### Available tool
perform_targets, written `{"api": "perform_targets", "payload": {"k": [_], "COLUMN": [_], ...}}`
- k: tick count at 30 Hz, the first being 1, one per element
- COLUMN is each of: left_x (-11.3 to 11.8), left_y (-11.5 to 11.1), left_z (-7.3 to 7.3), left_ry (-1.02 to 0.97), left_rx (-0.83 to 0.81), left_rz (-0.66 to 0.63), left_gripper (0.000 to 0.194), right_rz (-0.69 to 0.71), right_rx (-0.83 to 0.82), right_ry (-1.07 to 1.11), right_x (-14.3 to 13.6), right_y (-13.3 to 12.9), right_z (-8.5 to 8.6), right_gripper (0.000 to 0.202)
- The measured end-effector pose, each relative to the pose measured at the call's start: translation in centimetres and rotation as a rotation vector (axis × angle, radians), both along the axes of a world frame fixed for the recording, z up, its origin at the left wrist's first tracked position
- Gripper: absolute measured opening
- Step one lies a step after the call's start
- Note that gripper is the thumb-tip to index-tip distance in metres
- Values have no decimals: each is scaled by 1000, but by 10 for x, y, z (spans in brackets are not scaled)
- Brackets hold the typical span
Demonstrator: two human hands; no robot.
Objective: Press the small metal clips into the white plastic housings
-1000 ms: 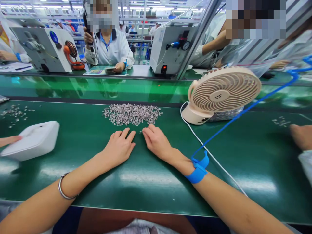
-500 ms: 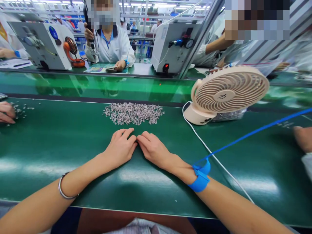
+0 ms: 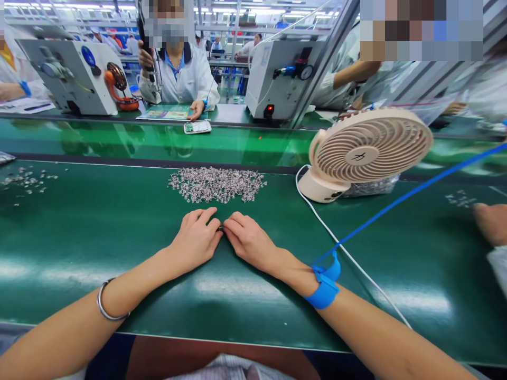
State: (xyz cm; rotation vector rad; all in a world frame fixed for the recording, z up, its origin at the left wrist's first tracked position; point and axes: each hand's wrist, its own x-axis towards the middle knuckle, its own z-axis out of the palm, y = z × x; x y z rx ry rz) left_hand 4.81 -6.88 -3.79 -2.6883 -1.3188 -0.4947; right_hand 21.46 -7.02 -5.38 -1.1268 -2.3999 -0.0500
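Just in front of a pile of small shiny metal parts (image 3: 217, 183), my two hands meet fingertip to fingertip above the green tabletop. My left hand (image 3: 197, 236), with a silver bangle on its forearm, is closed in a pinch. My right hand (image 3: 250, 240) pinches from the other side and wears a blue wrist strap (image 3: 324, 289) with a cord. Between the fingertips shows a tiny dark, shiny metal part (image 3: 221, 228), gripped from both sides. Its exact shape is mostly hidden by the fingers.
A beige fan (image 3: 364, 153) stands at the right, its white cable (image 3: 356, 259) crossing the table. Loose small parts (image 3: 27, 179) lie at the left. A co-worker's hand (image 3: 491, 224) rests at the right edge. Beyond runs a green belt (image 3: 138, 140) carrying a white-cased device (image 3: 197, 127).
A small gap with the metal part now shows between my fingertips; my hands have hardly moved. The co-worker's hand at left has gone. Across from me, a white-cased device now lies on the belt.
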Motion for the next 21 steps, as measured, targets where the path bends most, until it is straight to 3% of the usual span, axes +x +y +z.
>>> {"api": "perform_targets", "payload": {"k": [21], "left_x": [-1], "left_y": [0], "left_z": [4], "left_ry": [1], "left_rx": [-32], "left_rz": [-8], "left_gripper": [21], "right_rz": [2], "right_rx": [-47], "right_ry": [61], "right_x": [-1], "right_y": [1], "right_z": [0], "right_gripper": [23]}}
